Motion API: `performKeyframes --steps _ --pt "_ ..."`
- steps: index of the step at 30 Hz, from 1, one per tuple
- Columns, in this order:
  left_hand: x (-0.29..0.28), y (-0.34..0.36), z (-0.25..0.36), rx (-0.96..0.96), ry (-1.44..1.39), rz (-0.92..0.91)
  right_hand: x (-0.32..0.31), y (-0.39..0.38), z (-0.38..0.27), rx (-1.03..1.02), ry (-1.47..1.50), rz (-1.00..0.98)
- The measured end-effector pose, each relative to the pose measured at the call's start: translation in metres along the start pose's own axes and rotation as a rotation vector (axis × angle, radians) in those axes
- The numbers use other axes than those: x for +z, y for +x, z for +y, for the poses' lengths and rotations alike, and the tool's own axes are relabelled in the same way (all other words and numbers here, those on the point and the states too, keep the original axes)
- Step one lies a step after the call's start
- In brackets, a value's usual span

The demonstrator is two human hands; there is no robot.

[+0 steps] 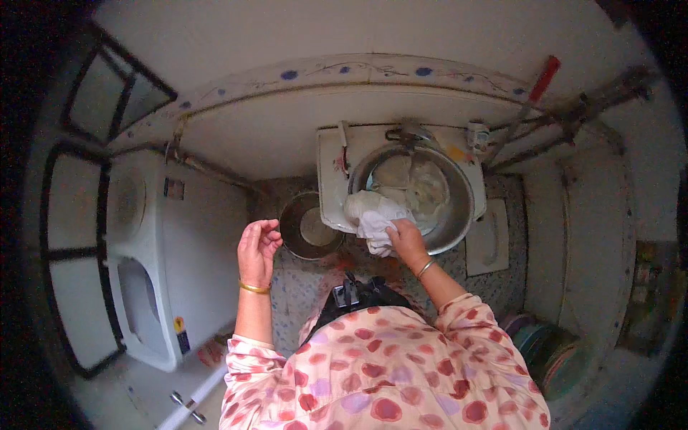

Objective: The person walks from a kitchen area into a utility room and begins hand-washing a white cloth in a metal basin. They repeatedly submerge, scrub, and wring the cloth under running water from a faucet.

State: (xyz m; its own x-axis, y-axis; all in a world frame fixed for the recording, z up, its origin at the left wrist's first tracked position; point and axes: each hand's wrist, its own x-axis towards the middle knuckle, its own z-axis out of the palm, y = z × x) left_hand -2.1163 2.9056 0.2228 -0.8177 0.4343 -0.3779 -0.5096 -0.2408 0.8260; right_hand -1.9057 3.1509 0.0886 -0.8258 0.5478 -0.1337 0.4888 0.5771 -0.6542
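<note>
My right hand point(408, 242) grips a wet-looking white cloth point(380, 221) at the near left rim of a metal basin point(464, 208). The basin sits in a white sink point(332, 193) and holds water and more pale cloth point(424, 185). Above its far side is a tap point(410, 135). My left hand point(258, 247) is raised to the left of the sink with its fingers loosely bent and nothing in them. It is nearest to a second round basin point(290, 233) on the floor, which has something pale inside that I cannot make out.
A white washing machine point(204, 236) stands on the left. A red-handled tool point(545, 79) leans against pipes at the back right. A small container point(478, 136) is on the sink's far right corner. Striped rolled material point(545, 355) lies at the lower right, and a white panel point(489, 240) beside the sink.
</note>
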Motion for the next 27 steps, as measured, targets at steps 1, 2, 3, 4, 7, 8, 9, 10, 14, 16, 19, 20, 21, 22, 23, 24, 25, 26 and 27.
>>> performKeyframes --steps 1,2,3,4,7,8,9,10,14,16,19,20,21,22,23,24,25,26,27 --pt "0.0 -0.005 -0.005 0.01 -0.009 0.029 -0.007 0.005 -0.004 0.073 0.133 -0.023" --pt "0.0 -0.012 -0.01 0.018 -0.018 0.057 -0.015 0.008 -0.008 0.151 0.263 -0.048" --pt "0.002 -0.019 -0.017 0.037 -0.032 0.05 -0.021 0.014 -0.011 0.23 0.4 -0.068" --pt "0.007 -0.027 -0.023 0.043 -0.032 0.061 -0.024 0.018 -0.008 0.225 0.606 -0.093" --pt "0.029 -0.045 -0.038 0.053 -0.004 0.059 -0.039 0.042 0.002 0.182 1.226 -0.177" --pt "0.037 -0.047 -0.042 0.056 0.014 0.042 -0.043 0.046 0.004 0.187 1.315 -0.185" --pt "0.043 -0.048 -0.046 0.059 0.024 0.034 -0.06 0.051 -0.014 0.194 1.397 -0.202" --pt "0.051 -0.049 -0.048 0.061 0.059 0.022 -0.077 0.053 -0.034 0.203 1.48 -0.217" --pt "0.08 -0.044 -0.054 0.122 0.246 -0.1 -0.11 0.063 -0.058 0.129 1.692 -0.352" --pt "0.1 -0.042 -0.047 0.164 0.33 -0.201 -0.125 0.062 -0.077 0.163 1.757 -0.338" --pt "0.108 -0.035 -0.051 0.192 0.437 -0.357 -0.142 0.056 -0.104 0.133 1.808 -0.398" --pt "0.114 -0.035 -0.046 0.192 0.512 -0.404 -0.149 0.055 -0.115 0.113 1.841 -0.445" --pt "0.12 -0.036 -0.043 0.209 0.623 -0.431 -0.155 0.053 -0.123 0.092 1.88 -0.49" --pt "0.125 -0.036 -0.042 0.227 0.735 -0.457 -0.159 0.051 -0.129 0.066 1.891 -0.503" --pt "0.124 -0.036 -0.047 0.186 0.775 -0.453 -0.163 0.049 -0.135 0.04 1.902 -0.515" --pt "0.128 -0.034 -0.05 0.225 0.825 -0.477 -0.166 0.048 -0.14 0.017 1.913 -0.526" --pt "0.13 -0.032 -0.055 0.279 0.859 -0.468 -0.17 0.048 -0.145 0.002 1.946 -0.544" --pt "0.13 -0.029 -0.058 0.334 0.893 -0.459 -0.17 0.049 -0.147 0.005 1.955 -0.53" --pt "0.127 -0.024 -0.061 0.254 0.915 -0.446 -0.17 0.049 -0.148 0.005 1.964 -0.511"
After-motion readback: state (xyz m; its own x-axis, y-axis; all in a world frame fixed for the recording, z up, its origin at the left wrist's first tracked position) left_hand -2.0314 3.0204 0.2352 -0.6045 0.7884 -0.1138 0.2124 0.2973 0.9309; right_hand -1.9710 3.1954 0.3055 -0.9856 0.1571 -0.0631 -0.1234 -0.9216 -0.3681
